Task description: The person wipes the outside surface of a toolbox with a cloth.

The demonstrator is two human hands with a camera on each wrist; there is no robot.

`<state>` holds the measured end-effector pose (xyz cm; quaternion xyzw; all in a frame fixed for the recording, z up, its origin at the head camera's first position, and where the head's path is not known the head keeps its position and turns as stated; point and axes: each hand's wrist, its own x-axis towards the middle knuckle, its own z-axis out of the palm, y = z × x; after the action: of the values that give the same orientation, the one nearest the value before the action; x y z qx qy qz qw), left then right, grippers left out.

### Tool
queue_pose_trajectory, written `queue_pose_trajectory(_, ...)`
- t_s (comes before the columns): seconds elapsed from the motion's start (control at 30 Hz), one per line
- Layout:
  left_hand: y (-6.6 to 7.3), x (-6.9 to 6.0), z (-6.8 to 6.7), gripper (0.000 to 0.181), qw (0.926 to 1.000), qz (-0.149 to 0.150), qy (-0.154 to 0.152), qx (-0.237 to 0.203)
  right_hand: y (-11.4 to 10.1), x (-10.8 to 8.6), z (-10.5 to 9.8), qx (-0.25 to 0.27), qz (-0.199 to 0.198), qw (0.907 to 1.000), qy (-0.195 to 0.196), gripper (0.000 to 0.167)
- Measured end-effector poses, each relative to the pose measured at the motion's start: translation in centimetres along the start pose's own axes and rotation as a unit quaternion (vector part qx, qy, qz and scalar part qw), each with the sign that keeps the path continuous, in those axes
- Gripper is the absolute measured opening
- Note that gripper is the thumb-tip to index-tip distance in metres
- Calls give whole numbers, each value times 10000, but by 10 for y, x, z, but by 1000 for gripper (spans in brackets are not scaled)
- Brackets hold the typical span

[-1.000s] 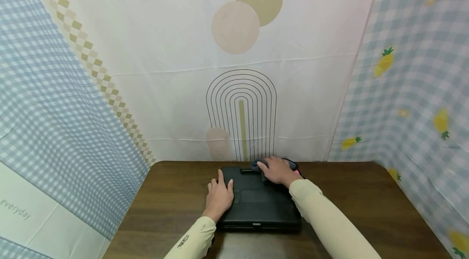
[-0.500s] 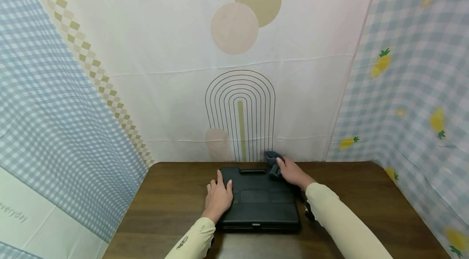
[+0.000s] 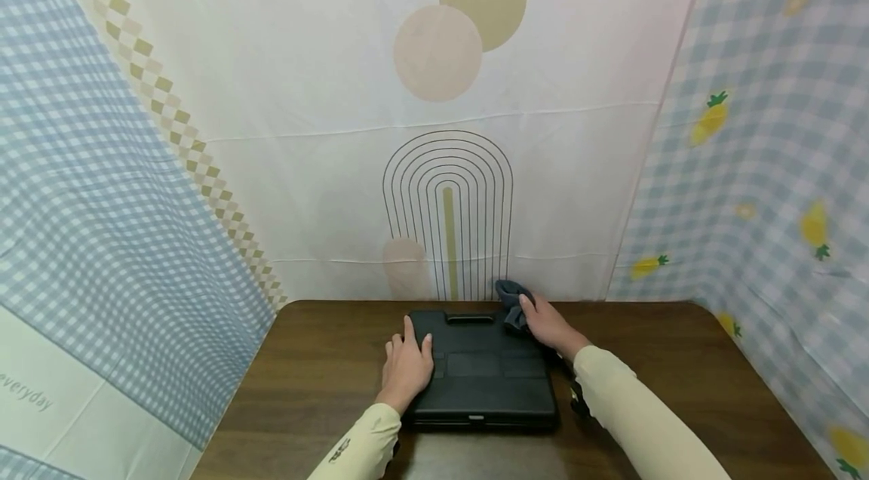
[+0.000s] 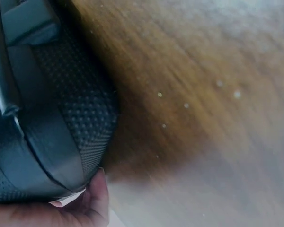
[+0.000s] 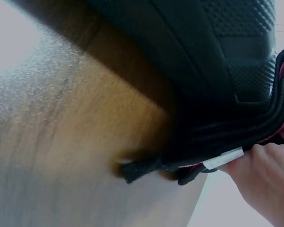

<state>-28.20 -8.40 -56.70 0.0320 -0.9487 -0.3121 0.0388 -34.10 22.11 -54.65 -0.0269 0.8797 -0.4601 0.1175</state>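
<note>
A black hard case (image 3: 471, 364) with a textured shell lies flat on the wooden table, its carrying handle (image 3: 470, 318) on the far side. My left hand (image 3: 407, 364) rests on its left edge, index finger straight and thumb on the top. In the left wrist view, fingers (image 4: 99, 194) touch the case's corner. At the far right corner, my right hand (image 3: 548, 323) grips a bunched dark grey cloth (image 3: 514, 302). The right wrist view shows the cloth's black folds (image 5: 227, 132), with pink edging and a white tag (image 5: 224, 158), against the case's side.
The brown table (image 3: 319, 359) extends to both sides of the case. A white patterned curtain (image 3: 339, 201) hangs right behind the table's far edge. Blue checked curtains stand at the left (image 3: 129, 186) and right (image 3: 733, 186).
My right hand has shifted right with the cloth, from beside the handle to the far right corner of the case. The left hand and the case have stayed in place.
</note>
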Motion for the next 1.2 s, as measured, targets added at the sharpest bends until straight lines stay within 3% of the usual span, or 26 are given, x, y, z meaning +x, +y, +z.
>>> queue_pose_trajectory(0.2,1,1,1,70,9999,-118,-59,-50,2,-9,-2,32,14,10000,71,77)
queue_pose_trajectory(0.5,1,2,1,70,9997,-190,-117,-97,3,-34,3,-97,-212,9997,121,67)
queue_pose_trajectory(0.9,2,-1,0,69,9996,-233,-94,-119,10,-86,15,-487,-541,9972,159,69)
queue_pose_trajectory(1.2,3,-2,-1,69,9995,-259,-121,-161,13,-129,28,-454,-349,9983,-65,83)
